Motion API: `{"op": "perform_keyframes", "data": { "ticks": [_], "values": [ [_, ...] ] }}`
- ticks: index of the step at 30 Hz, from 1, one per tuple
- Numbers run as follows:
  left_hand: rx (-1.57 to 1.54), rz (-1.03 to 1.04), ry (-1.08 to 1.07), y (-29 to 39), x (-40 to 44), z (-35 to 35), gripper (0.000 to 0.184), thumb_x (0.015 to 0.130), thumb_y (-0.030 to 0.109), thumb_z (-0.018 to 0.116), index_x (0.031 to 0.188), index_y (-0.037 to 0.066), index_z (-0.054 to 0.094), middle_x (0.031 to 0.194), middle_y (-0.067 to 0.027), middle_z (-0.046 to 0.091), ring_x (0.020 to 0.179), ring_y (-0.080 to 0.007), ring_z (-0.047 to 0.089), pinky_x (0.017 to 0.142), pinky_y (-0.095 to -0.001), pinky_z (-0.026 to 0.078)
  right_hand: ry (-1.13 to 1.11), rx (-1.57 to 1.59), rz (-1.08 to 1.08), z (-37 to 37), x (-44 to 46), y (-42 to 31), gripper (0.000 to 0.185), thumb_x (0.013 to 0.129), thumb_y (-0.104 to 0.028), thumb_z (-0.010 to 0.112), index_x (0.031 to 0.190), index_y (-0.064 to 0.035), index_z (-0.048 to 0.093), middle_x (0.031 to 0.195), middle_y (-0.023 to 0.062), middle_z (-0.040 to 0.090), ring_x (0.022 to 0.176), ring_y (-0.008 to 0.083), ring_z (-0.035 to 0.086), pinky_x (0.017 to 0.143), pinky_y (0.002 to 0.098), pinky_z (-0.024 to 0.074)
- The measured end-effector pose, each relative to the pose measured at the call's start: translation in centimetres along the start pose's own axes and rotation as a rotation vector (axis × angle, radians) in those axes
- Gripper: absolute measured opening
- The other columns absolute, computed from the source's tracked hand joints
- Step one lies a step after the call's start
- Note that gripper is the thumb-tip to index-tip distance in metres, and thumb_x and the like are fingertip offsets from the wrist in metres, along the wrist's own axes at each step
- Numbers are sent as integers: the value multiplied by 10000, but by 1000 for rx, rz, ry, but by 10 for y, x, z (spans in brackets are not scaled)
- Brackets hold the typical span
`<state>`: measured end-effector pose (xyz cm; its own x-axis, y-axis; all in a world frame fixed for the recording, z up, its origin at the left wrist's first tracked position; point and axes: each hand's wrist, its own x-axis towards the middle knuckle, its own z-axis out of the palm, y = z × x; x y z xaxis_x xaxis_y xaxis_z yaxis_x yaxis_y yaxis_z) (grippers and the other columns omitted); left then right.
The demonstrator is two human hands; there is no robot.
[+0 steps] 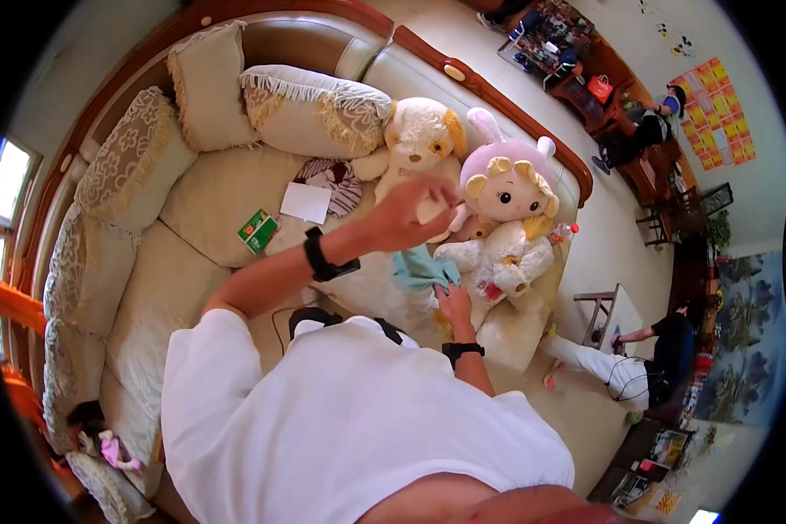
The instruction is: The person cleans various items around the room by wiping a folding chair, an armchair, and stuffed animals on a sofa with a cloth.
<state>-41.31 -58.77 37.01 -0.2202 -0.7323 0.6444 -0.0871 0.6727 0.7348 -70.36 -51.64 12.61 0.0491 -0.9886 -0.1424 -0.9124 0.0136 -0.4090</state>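
Observation:
My left hand (406, 214) is raised in front of the plush toys. Its fingers are curved and slightly blurred, with a gap between them and the thumb; I see nothing held there. Lower down, my right hand (454, 307) grips a teal cloth (422, 269), which hangs bunched above the sofa seat. Beyond the hands sit a cream plush dog (417, 140) with an orange ear and a pink-hooded plush doll (508, 185). A second cream plush dog (506, 259) leans against the doll, just right of the cloth.
A striped garment (342, 188), a white sheet (305, 203) and a green box (258, 230) lie on the corner sofa (214, 210). Fringed cushions (310, 105) line its back. A bottle (562, 233) stands by the toys. Another person (642, 358) sits at right near a small table (616, 319).

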Motion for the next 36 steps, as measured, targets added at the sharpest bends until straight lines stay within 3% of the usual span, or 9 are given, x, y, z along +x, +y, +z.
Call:
{"op": "perform_keyframes", "data": {
  "ticks": [3,8,17,21,24,28,31,34,36],
  "values": [
    [-234,521,346,65,41,-94,311,849,86,683,1109,49,518,1019,-126,596,896,-182,581,782,-335,478,95,-23,16,36,-6,-8,565,894,-497,566,802,56,638,816,302,624,816,465,604,709,518,466],
    [-127,913,567,122,34,-219,314,860,92,667,1132,54,515,1040,-121,594,911,-190,581,799,-345,477,139,196,269,52,-21,-40,634,946,-518,482,823,84,635,824,321,613,825,484,594,715,512,455],
    [7,1013,641,120,20,-291,322,879,104,638,1172,62,511,1078,-112,589,940,-205,579,830,-362,476,225,180,275,41,-11,-40,602,983,-490,419,908,63,646,880,302,639,896,455,616,776,514,463],
    [42,999,627,109,25,-306,327,888,109,626,1190,66,510,1095,-108,587,953,-211,579,843,-370,476,-26,100,293,49,-3,-36,555,979,-481,429,926,23,658,897,279,652,908,441,628,812,487,484],
    [77,1059,610,92,29,-302,331,894,113,616,1204,69,508,1108,-104,586,962,-216,578,854,-375,475,2,293,165,72,23,-10,507,964,-454,482,1009,18,658,892,235,666,947,353,652,844,428,483],
    [102,976,556,84,45,-280,337,903,118,603,1222,73,507,1125,-100,584,975,-223,578,867,-383,475,-74,505,366,12,41,-58,428,956,-369,543,1129,17,611,975,195,672,931,286,655,837,387,482],
    [135,958,546,80,54,-251,341,909,122,593,1235,76,505,1137,-97,582,985,-228,577,877,-389,474,-7,542,276,3,61,-33,405,951,-317,533,1185,9,584,980,266,653,964,419,633,830,436,488],
    [114,924,503,76,70,-218,346,915,126,584,1249,79,504,1150,-94,581,994,-233,577,887,-395,474,109,337,86,10,80,-24,336,913,-169,530,1195,7,582,1050,263,639,997,411,617,848,444,487],
    [51,818,437,62,81,-191,350,920,128,577,1258,80,503,1158,-92,580,1001,-236,577,894,-398,474,24,550,80,28,94,-9,323,881,-150,554,1155,15,597,1033,260,642,995,401,620,819,444,488]
  ]
}}
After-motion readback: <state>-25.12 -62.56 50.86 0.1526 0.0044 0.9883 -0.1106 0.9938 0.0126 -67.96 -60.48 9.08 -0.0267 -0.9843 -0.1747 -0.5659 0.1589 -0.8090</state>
